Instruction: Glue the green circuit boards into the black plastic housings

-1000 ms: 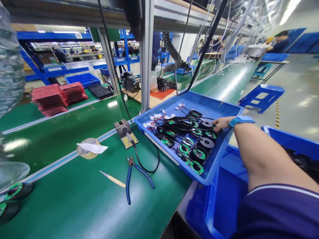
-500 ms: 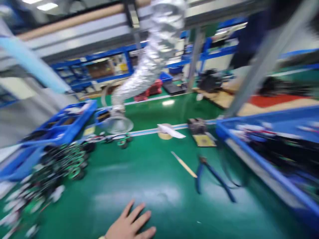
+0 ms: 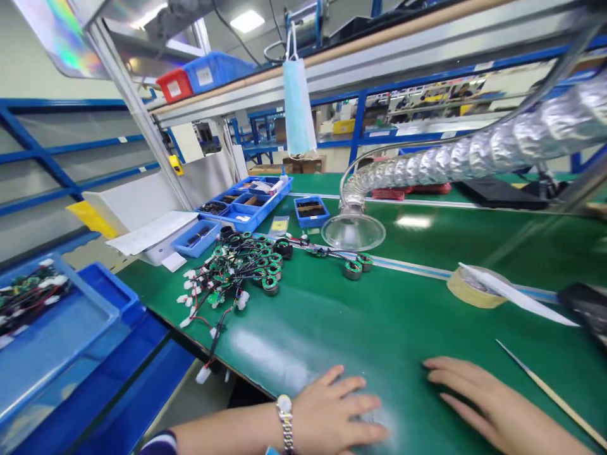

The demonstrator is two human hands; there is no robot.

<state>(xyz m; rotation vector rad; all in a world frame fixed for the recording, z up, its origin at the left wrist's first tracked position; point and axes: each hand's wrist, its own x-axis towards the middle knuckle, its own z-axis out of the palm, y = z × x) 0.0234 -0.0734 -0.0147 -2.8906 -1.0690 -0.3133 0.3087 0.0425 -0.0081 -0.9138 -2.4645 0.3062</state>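
two released hands (left hand [image 3: 334, 411] splaying, right hand [image 3: 486, 398] curving loosely beside a pointed tool [image 3: 559, 399]) are extending over the worktop [image 3: 308, 335]; wired modules [image 3: 271, 269] are lying piled near the worktop's left edge.

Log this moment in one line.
left hand: open, palm down over green table | right hand: open, beside wooden-handled pointed tool | wired parts: heaped on table's left side
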